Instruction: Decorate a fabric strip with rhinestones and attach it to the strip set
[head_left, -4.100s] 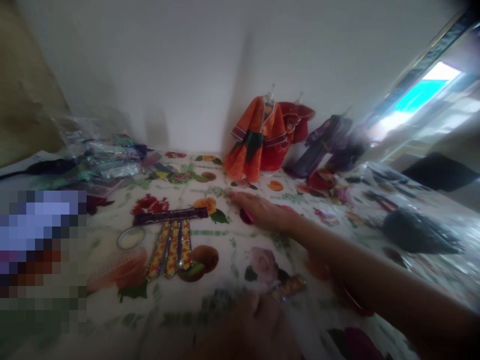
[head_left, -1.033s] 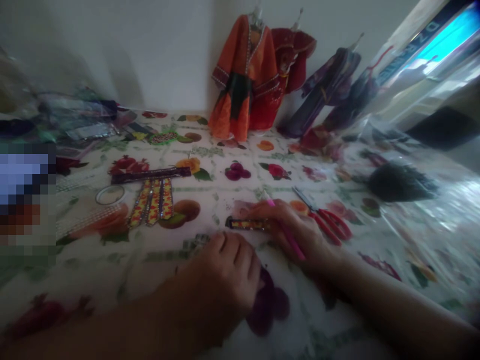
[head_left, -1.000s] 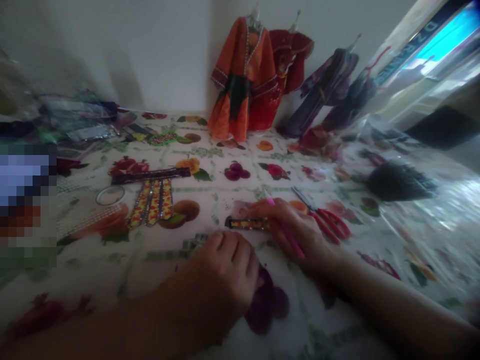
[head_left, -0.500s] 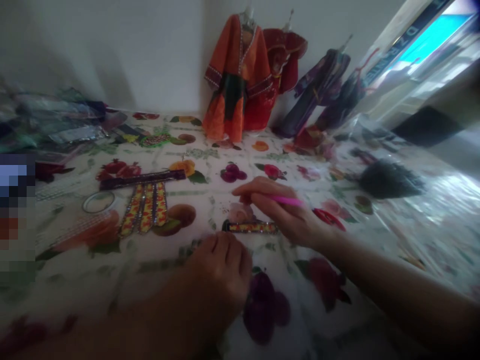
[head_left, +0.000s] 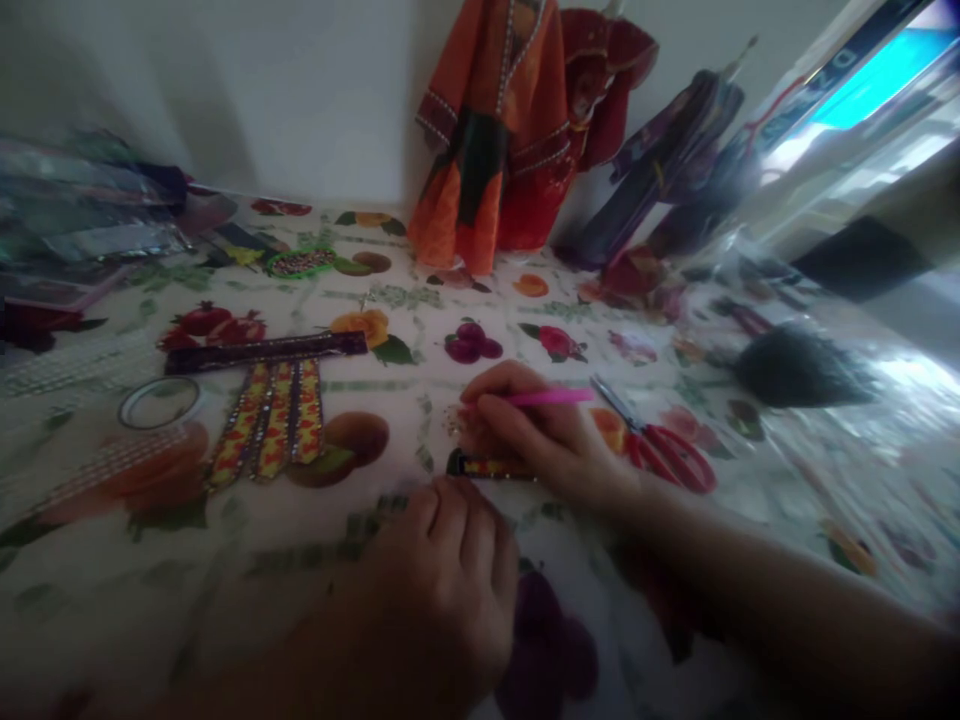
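A pink pen-like stick (head_left: pixel 555 396) is pinched between the fingers of my right hand (head_left: pixel 544 430), whose fingertips are over small beads (head_left: pixel 454 418) on the flowered cloth. Partly under that hand lies a short patterned strip (head_left: pixel 495 467) with a beaded edge. My left hand (head_left: pixel 457 570) rests closed on the cloth just below the strip's left end; what its fingers hold, if anything, is hidden. To the left, three similar patterned strips (head_left: pixel 274 420) hang down from a dark purple band (head_left: pixel 266 352).
Red-handled scissors (head_left: pixel 667 450) lie right of my right hand. A tape roll (head_left: pixel 160 402) is at the left, a green-rimmed bead dish (head_left: pixel 301 262) behind. Small dresses (head_left: pixel 480 150) stand at the wall. A dark bundle (head_left: pixel 802 365) and plastic lie right.
The view has shifted slightly. My right hand has moved a little left and down relative to the strip, covering more of it, and the scissors now show. The pink stick lies flatter.
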